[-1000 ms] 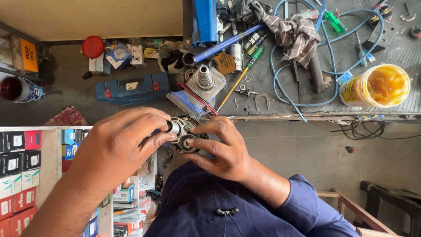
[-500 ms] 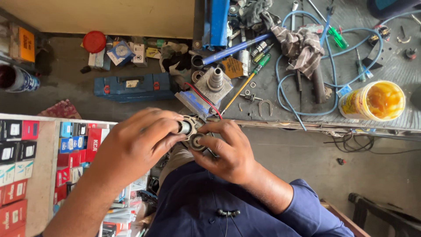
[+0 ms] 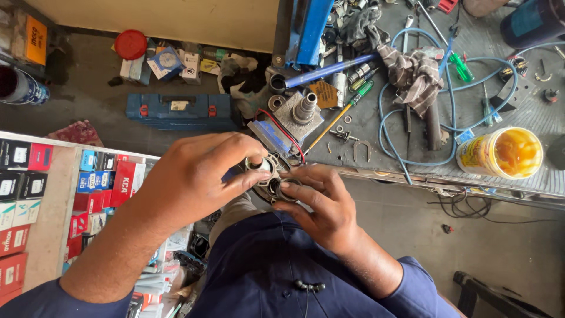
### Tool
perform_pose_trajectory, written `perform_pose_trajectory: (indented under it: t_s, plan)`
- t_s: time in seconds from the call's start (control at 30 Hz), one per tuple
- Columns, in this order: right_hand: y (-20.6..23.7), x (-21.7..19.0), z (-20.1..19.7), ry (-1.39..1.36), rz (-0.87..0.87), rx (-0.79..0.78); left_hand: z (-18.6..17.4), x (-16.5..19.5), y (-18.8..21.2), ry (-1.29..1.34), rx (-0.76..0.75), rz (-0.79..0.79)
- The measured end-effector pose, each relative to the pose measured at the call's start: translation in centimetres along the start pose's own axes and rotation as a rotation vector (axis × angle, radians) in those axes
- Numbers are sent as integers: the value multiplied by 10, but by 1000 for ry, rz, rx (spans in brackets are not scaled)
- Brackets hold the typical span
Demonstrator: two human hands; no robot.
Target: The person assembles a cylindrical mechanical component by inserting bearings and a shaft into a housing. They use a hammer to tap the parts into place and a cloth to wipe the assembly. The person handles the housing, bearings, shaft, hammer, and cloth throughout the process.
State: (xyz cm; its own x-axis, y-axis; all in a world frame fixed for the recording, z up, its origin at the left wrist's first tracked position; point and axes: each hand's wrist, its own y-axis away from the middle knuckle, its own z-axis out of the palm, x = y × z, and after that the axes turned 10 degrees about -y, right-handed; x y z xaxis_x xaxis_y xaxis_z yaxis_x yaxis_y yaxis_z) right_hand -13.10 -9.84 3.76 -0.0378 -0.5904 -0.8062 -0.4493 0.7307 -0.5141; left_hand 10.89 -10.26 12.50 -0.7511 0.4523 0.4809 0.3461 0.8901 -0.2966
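Left hand (image 3: 194,176): closed over the left side of a round metal part (image 3: 272,176), thumb and forefinger pinching its rim from above.
Right hand (image 3: 321,203): closed on the right and lower side of the same part, fingers curled under it, one fingertip at a round opening.
Part: held between both hands, just above the lap, below the bench edge; its flat face, with round openings, turns up toward the camera.
Key relation: the part lies between the two grips, left hand on one side, right on the other, both touching it; neither is clearly nearer.
Red wire (image 3: 288,136): runs from the bench down behind the part.
Bench (image 3: 529,106): beyond the hands.
Hub (image 3: 300,112): on the bench's near corner, spindle up.
Screwdriver (image 3: 341,112): just beside the hub.
Jar (image 3: 500,153): yellow, well to the right.
Blue case (image 3: 179,112): on the floor, left of the bench.
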Motion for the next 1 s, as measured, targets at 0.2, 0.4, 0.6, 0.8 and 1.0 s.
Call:
perform_pose_trajectory:
  t_s: [0.2,0.4,0.6,0.8,1.0]
  plan:
    - [6,4,-4,42,3,-5,7,-8,2,135,63,14]
    - [4,3,1,101,-62,-28,8,-5,0,70,21,31]
    - [8,1,8,120,-74,64,2,-4,-5,27,-34,175]
    - [11,2,15,135,-135,144,-5,-2,-15,-10,-228,152]
    - [12,2,13,117,-126,148,-9,2,-34,-23,-411,47]
